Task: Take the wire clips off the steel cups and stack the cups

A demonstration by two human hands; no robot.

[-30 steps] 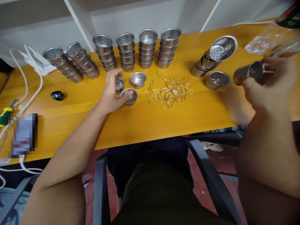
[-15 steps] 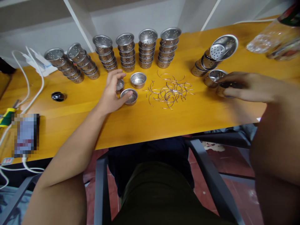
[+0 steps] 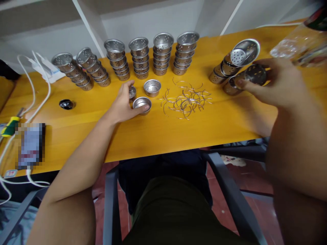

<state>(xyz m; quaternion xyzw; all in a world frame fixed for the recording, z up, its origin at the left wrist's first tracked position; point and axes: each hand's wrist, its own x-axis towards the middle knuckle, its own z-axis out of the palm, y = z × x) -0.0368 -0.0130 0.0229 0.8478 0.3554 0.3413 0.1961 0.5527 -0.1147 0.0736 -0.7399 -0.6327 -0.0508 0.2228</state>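
My right hand (image 3: 277, 80) grips a perforated metal cup (image 3: 256, 75), tilted over another metal cup (image 3: 231, 86) on the table; whether the two touch I cannot tell. Just behind them leans a tilted stack of perforated cups (image 3: 226, 68). My left hand (image 3: 125, 107) lies open on the table, fingers and thumb apart. Its thumb reaches over the rim of a shallow metal cup (image 3: 140, 102), and its fingers partly hide a second cup (image 3: 132, 93). A third cup (image 3: 152, 88) stands beyond. Many thin curved wires (image 3: 187, 100) lie in a loose pile between my hands.
Several stacks of perforated cups (image 3: 163, 51) line the back of the table (image 3: 158, 136). To the left are a dark shiny object (image 3: 66, 104), a phone (image 3: 30, 144), a screwdriver (image 3: 10, 126) and white cables (image 3: 46, 92). A plastic bottle (image 3: 290, 44) lies at the back right.
My right hand brought the cup left to the standing cup, then lifted and turned it slightly up and right. My left hand stays among the small cups.
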